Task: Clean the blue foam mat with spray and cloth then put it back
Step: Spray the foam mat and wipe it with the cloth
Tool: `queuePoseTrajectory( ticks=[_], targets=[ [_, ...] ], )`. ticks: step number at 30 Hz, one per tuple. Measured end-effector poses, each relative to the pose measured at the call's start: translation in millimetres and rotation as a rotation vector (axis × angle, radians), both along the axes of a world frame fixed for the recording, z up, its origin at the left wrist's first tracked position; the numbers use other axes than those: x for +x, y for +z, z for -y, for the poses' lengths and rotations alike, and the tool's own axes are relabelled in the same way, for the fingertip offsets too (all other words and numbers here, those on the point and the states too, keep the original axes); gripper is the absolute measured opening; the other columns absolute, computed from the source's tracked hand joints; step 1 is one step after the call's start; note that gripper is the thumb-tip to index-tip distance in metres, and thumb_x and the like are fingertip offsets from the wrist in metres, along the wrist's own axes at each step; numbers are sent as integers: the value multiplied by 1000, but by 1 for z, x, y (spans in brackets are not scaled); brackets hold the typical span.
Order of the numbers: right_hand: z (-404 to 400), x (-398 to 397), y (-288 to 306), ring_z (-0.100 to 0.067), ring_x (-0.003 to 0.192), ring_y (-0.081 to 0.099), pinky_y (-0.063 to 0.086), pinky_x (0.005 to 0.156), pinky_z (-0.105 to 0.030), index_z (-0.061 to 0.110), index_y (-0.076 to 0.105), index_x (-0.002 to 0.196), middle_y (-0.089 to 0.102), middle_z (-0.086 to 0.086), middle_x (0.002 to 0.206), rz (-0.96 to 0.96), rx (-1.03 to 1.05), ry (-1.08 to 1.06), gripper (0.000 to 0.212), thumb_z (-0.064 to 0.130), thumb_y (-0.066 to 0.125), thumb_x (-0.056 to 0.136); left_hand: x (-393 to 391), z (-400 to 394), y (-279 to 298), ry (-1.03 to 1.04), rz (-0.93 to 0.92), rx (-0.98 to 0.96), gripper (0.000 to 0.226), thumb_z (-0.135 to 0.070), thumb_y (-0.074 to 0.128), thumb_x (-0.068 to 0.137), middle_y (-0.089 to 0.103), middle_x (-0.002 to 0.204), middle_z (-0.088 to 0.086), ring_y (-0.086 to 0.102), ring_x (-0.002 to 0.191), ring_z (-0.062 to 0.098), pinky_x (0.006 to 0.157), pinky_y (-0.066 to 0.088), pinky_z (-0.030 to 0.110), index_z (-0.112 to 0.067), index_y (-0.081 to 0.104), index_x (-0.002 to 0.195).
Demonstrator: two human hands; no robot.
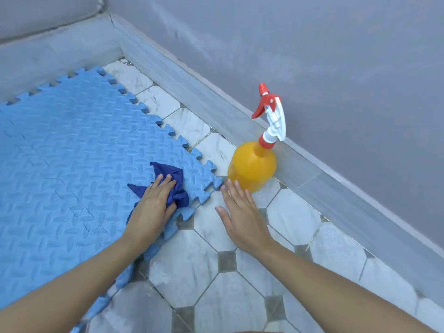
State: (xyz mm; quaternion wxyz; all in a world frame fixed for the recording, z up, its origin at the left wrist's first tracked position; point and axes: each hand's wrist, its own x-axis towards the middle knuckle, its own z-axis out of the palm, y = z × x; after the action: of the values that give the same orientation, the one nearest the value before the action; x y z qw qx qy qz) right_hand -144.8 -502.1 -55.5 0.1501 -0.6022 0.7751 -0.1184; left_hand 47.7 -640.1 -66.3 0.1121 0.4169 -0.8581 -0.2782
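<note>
The left hand (153,207) is gripping the bunched dark blue cloth (173,186) and pressing it onto the blue foam mat (72,152) near its toothed corner on the tiled floor (240,280); firm overlapping strokes toward the edge would suit. The right hand (240,217) is hovering open just short of the orange spray bottle (254,164). One cloth, one bottle and two hands are showing; the mat appears to be several interlocked tiles.

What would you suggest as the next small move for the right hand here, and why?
Probably reach on to the orange spray bottle and grip it. The right hand is open, its fingers just short of the bottle, while the left hand holds the dark blue cloth on the blue foam mat.
</note>
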Motion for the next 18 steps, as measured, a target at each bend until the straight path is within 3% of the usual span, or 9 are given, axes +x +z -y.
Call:
queuePoseTrajectory(
  ticks=[2, 3, 5, 7, 12, 18],
  targets=[
    [-29, -10, 0, -9, 148, -3, -4, 121, -31, 13, 26, 152, 14, -2, 162, -4, -25, -102, 76, 59, 3, 95, -17, -36, 9, -124, -45, 29, 54, -16, 53, 92, 34, 152, 10, 13, 143, 18, 116, 24, 47, -3, 38, 143],
    [-43, -18, -1, -12, 149, 0, -2, 122, -33, 13, 27, 152, 15, -3, 162, -9, -23, -184, 78, 60, 2, 95, -28, -57, 14, -211, -39, 34, 58, -30, 45, 93, 30, 154, 9, 9, 143, 20, 116, 23, 51, -5, 34, 145],
    [-65, -38, 0, -16, 151, 1, 0, 123, -37, 11, 23, 153, 13, -5, 163, -7, 4, -354, 77, 59, 6, 96, -47, -95, 25, -370, 114, 19, 77, -61, 18, 88, 4, 161, -2, -7, 146, 22, 117, 6, 55, -19, 11, 153],
    [-77, -63, 5, -19, 151, 0, 0, 123, -38, 10, 18, 154, 10, -7, 163, -35, 44, -456, 70, 54, 15, 99, -65, -113, 28, -427, 259, -87, 83, -74, 1, 83, -17, 158, -11, -19, 146, 21, 113, -7, 59, -28, -10, 152],
    [-88, -93, 20, -21, 151, 2, -1, 123, -38, 7, 16, 154, 15, -8, 162, -154, 63, -473, 70, 53, 17, 101, -85, -69, 39, -262, 255, -247, 89, -72, -4, 83, -8, 161, 1, -9, 148, 27, 112, -1, 63, -17, -5, 153],
    [-78, -72, 26, -17, 151, -1, 0, 122, -32, 8, 12, 155, 9, -6, 163, -68, 22, -426, 73, 55, 18, 100, -71, -28, 50, -139, 283, -338, 90, -72, 3, 86, 0, 162, 8, -2, 148, 32, 111, 4, 65, -11, 2, 153]
  ],
)
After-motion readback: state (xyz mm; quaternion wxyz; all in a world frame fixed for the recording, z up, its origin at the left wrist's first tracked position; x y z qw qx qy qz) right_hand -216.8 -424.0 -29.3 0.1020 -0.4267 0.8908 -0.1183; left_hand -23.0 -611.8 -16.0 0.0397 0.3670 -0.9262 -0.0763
